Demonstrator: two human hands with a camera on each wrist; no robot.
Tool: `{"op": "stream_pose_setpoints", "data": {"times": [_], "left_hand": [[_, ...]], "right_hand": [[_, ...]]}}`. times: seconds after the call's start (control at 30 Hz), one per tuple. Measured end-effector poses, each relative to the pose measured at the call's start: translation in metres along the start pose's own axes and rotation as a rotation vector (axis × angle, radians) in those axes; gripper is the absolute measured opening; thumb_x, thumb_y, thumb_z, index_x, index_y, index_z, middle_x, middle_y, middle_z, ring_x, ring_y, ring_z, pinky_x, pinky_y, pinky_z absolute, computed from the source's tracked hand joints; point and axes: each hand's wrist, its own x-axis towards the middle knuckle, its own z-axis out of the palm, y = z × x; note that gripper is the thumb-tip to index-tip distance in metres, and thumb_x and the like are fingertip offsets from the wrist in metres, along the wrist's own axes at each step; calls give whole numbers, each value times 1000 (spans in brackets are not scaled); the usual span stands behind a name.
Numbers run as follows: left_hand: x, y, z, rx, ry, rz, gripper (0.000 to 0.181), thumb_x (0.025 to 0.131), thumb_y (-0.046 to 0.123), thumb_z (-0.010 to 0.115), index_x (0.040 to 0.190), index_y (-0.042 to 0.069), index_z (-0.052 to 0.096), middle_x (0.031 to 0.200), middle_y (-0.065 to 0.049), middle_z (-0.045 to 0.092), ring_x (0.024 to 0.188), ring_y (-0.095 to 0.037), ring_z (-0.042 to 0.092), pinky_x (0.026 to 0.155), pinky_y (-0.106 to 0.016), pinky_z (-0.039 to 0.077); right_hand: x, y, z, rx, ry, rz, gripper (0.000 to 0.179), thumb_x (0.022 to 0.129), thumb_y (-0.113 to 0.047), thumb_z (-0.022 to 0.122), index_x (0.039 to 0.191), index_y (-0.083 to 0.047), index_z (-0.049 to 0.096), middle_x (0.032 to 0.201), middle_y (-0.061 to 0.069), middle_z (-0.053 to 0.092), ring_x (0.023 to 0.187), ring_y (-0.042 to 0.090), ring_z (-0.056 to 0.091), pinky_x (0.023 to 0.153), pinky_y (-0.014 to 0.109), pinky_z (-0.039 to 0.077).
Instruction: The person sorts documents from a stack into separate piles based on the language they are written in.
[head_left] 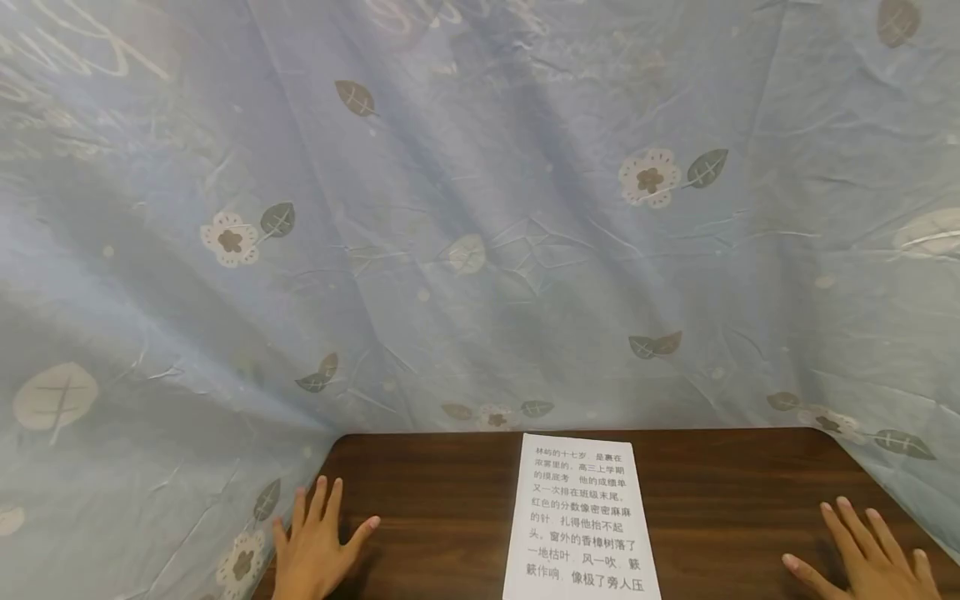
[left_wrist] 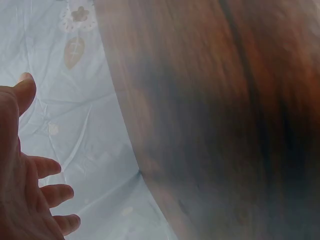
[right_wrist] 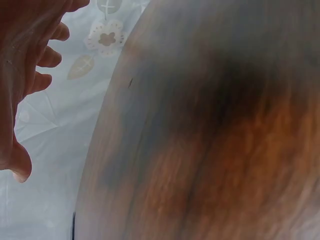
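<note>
A sheet of white paper (head_left: 581, 521) printed with large Chinese text lies on the dark wooden table (head_left: 435, 492), near its middle. To the left of the paper, my left hand (head_left: 311, 546) is over the table's left edge with fingers spread and nothing held. On the far right side, my right hand (head_left: 862, 554) also has its fingers spread and holds nothing. In the left wrist view, the thumb and fingers of the left hand (left_wrist: 30, 175) stand apart. The right wrist view shows the right hand (right_wrist: 30, 75) with its thumb apart from the fingers.
A pale blue curtain (head_left: 480, 317) with flower and leaf prints hangs behind the table and along both sides. The table's rounded far corners (head_left: 348, 442) meet the cloth closely.
</note>
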Motion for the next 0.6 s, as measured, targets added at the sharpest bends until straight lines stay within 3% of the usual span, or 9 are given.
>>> {"op": "stream_pose_setpoints", "data": {"times": [0.13,0.33,0.6], "left_hand": [[1,3,1,0,-6,1,119,91,93,40,170,6,24,176,-30,12,159,-64,4,117,-91,-2],[2,5,2,-9,-11,6,120,91,94,39,170,5,24,176,-31,11,158,-65,2,117,-90,-3],[4,12,1,-33,-12,9,118,92,92,39,170,5,24,176,-30,11,159,-64,3,117,-91,-1]], "right_hand": [[1,0,-1,18,-38,-18,120,98,-80,50,165,8,5,168,39,-2,153,61,-24,106,90,-19],[-1,0,2,40,-44,-6,122,97,-81,52,166,6,3,169,38,-2,154,60,-26,106,84,-29],[3,-2,-1,64,-63,-30,117,100,-78,49,163,13,8,168,41,-2,152,65,-22,102,87,-25]]}}
